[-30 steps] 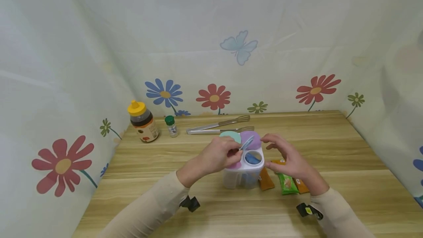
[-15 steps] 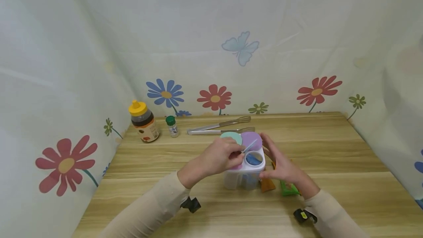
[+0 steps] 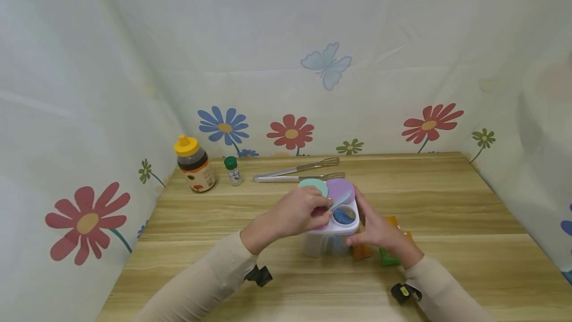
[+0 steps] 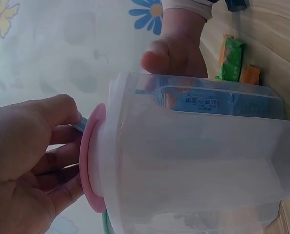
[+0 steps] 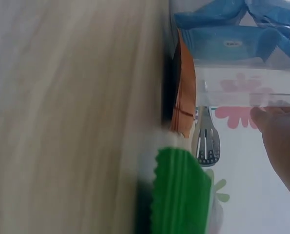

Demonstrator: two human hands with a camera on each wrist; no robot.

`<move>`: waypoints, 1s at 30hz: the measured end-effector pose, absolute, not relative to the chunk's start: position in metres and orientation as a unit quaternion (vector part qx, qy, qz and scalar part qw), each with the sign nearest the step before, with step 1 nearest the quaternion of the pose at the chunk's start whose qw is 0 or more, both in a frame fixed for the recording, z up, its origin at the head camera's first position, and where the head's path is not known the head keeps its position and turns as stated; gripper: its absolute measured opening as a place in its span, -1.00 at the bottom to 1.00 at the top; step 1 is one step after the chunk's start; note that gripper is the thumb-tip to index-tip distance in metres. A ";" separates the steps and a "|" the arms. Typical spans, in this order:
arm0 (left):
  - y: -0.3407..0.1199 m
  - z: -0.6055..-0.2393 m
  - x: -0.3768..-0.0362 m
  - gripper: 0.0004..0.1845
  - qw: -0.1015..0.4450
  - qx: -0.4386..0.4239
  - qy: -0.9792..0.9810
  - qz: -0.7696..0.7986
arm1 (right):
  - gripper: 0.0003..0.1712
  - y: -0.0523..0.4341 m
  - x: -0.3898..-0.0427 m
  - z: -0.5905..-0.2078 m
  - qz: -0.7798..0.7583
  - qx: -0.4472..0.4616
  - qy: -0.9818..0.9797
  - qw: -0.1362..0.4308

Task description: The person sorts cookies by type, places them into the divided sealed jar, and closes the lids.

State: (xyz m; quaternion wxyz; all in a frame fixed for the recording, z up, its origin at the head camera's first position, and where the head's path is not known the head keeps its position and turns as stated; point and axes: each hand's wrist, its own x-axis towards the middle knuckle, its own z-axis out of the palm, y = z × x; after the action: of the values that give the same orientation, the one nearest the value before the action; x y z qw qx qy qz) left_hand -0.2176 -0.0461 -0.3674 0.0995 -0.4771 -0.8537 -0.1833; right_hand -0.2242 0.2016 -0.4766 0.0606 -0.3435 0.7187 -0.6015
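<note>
Left hand (image 3: 298, 211) pinched the blue lid flap (image 3: 339, 199) on the container (image 3: 329, 235); right hand (image 3: 374, 227) cupped its far wall, fingers relaxed. Best done with that brace firm, flap swung straight down.

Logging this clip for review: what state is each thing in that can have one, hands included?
Container: upright on the table, blue packets inside.
Purple lid: flipped open.
Green lid: flipped open.
Pink lid: under the left hand's fingers.
Left hand: pinching a pale blue flap.
Right hand: fingers against the container's side.
Honey bottle: upright, capped.
Small jar: upright, capped.
Tongs: lying flat.
Snack packets: lying on the table.
</note>
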 end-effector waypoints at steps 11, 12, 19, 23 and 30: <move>-0.044 -0.363 -0.217 -0.77 0.089 -0.490 -0.851 -0.167 | 0.44 0.194 -0.229 -0.481 -0.634 -0.371 0.676 0.049; -0.044 -0.362 -0.217 -0.78 0.088 -0.491 -0.851 -0.167 | 0.44 0.193 -0.229 -0.481 -0.634 -0.369 0.678 0.048; -0.043 -0.359 -0.217 -0.79 0.094 -0.496 -0.851 -0.146 | 0.39 0.190 -0.228 -0.480 -0.610 -0.321 0.724 0.041; -0.042 -0.358 -0.216 -0.78 0.094 -0.497 -0.852 -0.133 | 0.36 0.189 -0.228 -0.480 -0.600 -0.313 0.735 0.039; -0.037 -0.353 -0.213 -0.76 0.080 -0.490 -0.862 -0.106 | 0.32 0.191 -0.226 -0.481 -0.622 -0.314 0.716 0.046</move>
State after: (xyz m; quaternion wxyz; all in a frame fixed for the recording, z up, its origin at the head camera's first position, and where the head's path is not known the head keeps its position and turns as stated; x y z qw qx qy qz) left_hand -0.2132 -0.0373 -0.3533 0.0800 -0.4897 -0.8617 -0.1063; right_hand -0.2261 0.1906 -0.4813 0.0462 -0.3140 0.7159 -0.6219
